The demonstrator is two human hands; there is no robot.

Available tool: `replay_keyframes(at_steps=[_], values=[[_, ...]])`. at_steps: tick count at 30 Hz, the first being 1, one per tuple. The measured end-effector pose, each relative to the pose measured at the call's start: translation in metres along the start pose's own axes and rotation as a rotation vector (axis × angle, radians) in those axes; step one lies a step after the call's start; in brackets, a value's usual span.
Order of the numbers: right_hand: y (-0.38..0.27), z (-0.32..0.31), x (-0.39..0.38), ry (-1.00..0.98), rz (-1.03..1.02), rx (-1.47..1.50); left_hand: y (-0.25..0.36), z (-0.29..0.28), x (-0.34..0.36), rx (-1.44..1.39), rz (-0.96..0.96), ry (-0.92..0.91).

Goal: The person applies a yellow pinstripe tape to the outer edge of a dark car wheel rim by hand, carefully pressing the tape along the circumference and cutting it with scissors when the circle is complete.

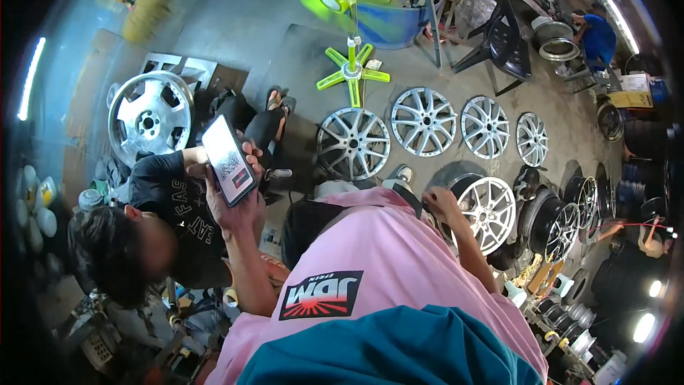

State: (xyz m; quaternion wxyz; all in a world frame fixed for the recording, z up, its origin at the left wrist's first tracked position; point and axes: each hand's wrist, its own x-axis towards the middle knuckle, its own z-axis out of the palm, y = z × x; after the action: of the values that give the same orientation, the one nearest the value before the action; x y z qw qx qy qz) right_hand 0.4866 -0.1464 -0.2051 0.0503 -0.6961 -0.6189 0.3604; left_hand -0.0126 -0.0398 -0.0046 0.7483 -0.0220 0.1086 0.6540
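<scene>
A smartphone [229,160] with a lit, mostly white screen is tilted up in my left hand [242,203], its fingers wrapped round the edges. Close beside it is the bent arm of a person [167,199] in a black shirt; whether that person's hand touches the phone I cannot tell. My right hand [441,204] is low on my right, fingers curled in. Anything inside those fingers is hidden. Just right of it stands a white multi-spoke wheel rim [487,215].
Several silver wheel faces [424,121] lie in a row on the floor ahead. Behind them are a green pedestal fan [350,70] and a black plastic chair [504,46]. A large polished rim [151,117] is at left. More rims [563,233] stand at right. Another person [600,37] sits far right.
</scene>
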Motion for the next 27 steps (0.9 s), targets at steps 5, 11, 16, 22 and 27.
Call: replay_keyframes(at_steps=[5, 11, 16, 22, 27], values=[[-0.013, 0.025, 0.006, -0.178, -0.027, 0.04, 0.0, 0.003, -0.006, 0.162, -0.008, 0.112], [-0.009, 0.044, -0.005, -0.163, 0.273, 0.257, 0.02, -0.028, 0.005, 0.491, -0.088, -0.012], [0.01, 0.083, -0.064, -0.044, 0.462, 0.316, 0.047, -0.034, 0.009, 0.679, -0.023, 0.232], [0.048, 0.122, -0.104, 0.002, 0.65, 0.382, 0.096, -0.063, 0.007, 0.809, 0.027, 0.424], [0.121, 0.106, -0.139, 0.086, 0.644, 0.507, 0.073, -0.091, -0.021, 0.782, 0.265, 0.956]])
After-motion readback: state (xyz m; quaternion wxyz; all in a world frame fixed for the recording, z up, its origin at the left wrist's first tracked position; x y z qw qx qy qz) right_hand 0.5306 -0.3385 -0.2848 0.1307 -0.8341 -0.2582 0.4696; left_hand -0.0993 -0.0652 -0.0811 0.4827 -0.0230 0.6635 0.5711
